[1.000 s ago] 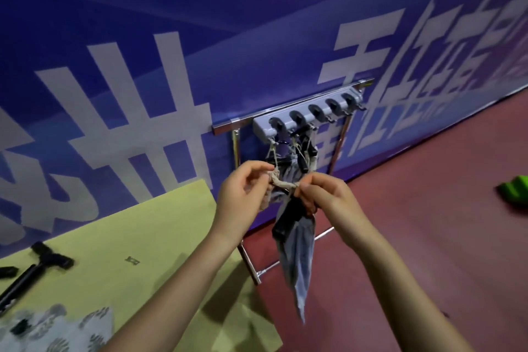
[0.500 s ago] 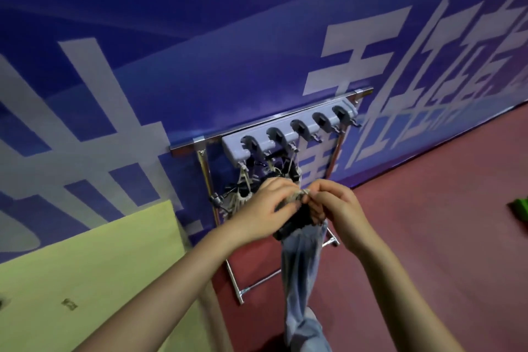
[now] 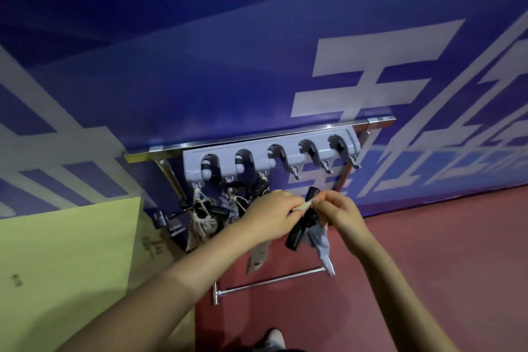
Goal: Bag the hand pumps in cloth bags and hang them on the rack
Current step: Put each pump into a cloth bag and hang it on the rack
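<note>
Hands [image 3: 303, 214] w/ bagged pump [image 3: 301, 227] now nearer rack [image 3: 271, 156], both pinching drawstring [image 3: 303, 205].

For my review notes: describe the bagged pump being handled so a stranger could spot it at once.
Find the grey rack on the blue wall. Just below its middle hooks, the left hand and right hand pinch a drawstring. The blue-grey bag under it, black pump protruding, is the only one held; the others hang from hooks.

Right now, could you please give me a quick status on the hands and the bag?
Left hand and right hand both pinching the drawstring. Bagged pump held below the rack, not hung. Hooks on the right free; nothing blocking.
</note>
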A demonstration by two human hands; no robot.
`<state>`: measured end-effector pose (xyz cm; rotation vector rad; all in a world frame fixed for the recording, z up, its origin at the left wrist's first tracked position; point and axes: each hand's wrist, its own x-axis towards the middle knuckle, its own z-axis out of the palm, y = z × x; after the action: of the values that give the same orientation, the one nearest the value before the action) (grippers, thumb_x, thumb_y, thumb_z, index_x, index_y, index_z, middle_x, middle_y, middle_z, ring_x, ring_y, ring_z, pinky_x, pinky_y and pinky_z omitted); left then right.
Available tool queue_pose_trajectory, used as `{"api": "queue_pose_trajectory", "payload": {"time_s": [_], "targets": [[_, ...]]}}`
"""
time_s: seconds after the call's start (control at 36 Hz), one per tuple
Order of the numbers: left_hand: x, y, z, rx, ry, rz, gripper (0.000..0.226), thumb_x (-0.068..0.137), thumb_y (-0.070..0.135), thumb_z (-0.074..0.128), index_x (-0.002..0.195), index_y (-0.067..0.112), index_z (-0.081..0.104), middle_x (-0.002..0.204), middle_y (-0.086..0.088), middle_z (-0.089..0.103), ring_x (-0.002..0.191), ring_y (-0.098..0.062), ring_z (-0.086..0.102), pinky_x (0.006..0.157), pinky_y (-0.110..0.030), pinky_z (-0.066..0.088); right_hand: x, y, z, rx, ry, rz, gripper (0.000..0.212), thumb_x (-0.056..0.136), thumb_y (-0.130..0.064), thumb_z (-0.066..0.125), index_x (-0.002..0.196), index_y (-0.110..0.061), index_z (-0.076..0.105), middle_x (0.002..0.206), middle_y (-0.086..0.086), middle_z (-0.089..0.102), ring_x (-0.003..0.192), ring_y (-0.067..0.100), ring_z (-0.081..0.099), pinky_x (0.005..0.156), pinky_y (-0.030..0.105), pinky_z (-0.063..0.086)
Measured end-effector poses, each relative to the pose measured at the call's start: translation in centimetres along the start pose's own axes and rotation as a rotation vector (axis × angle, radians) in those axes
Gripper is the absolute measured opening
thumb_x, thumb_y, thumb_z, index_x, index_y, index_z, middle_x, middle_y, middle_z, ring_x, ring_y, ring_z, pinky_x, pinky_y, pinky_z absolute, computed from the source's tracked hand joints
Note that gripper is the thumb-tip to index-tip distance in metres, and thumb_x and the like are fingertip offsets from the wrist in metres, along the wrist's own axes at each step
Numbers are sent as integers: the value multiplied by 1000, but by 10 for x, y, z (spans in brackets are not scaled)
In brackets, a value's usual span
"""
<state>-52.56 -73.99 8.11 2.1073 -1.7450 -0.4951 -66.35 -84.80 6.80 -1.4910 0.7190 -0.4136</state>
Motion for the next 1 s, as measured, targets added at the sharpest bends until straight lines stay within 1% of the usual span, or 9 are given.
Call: {"api": "queue_pose_trajectory", "payload": {"time_s": [0.08,0.17,0.33,0.47,0.58,0.72,0.81,0.92,1.0], "targets": [[16,10,-1,123,64,-44,20,97,29,43,103,21,61,85,4,47,96,-23,47,76,-37,41,18,6,-11,93,3,7,29,95,1,50,69,-8,57,48,-4,41,46,9,38,48,19,35],[32,11,-1,183,120,-130,20,96,28,43,102,20,60,98,-4,56,102,-26,46,81,-39,39,39,12,-14,109,-16,-2,29,96,-1,48,70,-10,55,50,-6,42,48,9,39,50,20,37],[62,1,6,260,71,-243,25,95,21,43,107,13,63,108,-8,51,111,-28,39,92,-44,38,77,27,-11,77,-45,14,25,98,-3,48,75,-9,55,53,-10,52,52,5,48,58,21,45],[74,-11,6,291,70,-205,24,92,22,46,103,12,64,107,-7,48,111,-26,39,89,-42,34,91,37,-5,144,-8,47,27,96,0,47,72,-10,55,58,-1,49,54,8,47,59,24,45],[77,-26,4,338,89,-152,27,91,23,47,108,12,65,108,-6,51,111,-26,40,90,-39,33,99,38,-2,155,-16,46,26,97,-2,48,73,-9,55,59,1,49,54,7,47,57,20,46],[80,-41,7,381,102,-108,23,90,20,51,102,10,68,105,-4,54,109,-25,44,93,-37,36,106,48,2,175,9,72,23,97,-4,51,76,-11,57,66,3,52,61,10,50,65,24,47],[76,-45,20,387,161,-85,19,88,20,57,93,7,69,97,-6,55,104,-28,51,86,-44,46,109,53,2,161,6,104,17,96,-6,54,80,-10,60,73,5,58,68,14,55,68,25,49],[67,-53,35,393,168,-48,32,88,24,40,101,8,65,106,-5,59,115,-24,47,86,-41,51,112,55,1,144,13,109,17,93,-3,56,79,-11,61,72,6,60,67,15,56,68,24,49],[67,-53,36,362,181,-35,42,87,27,31,103,8,65,109,-5,60,117,-22,44,86,-41,52,113,58,1,116,34,108,18,92,-4,58,77,-11,63,72,5,61,68,13,57,68,23,49]]}}
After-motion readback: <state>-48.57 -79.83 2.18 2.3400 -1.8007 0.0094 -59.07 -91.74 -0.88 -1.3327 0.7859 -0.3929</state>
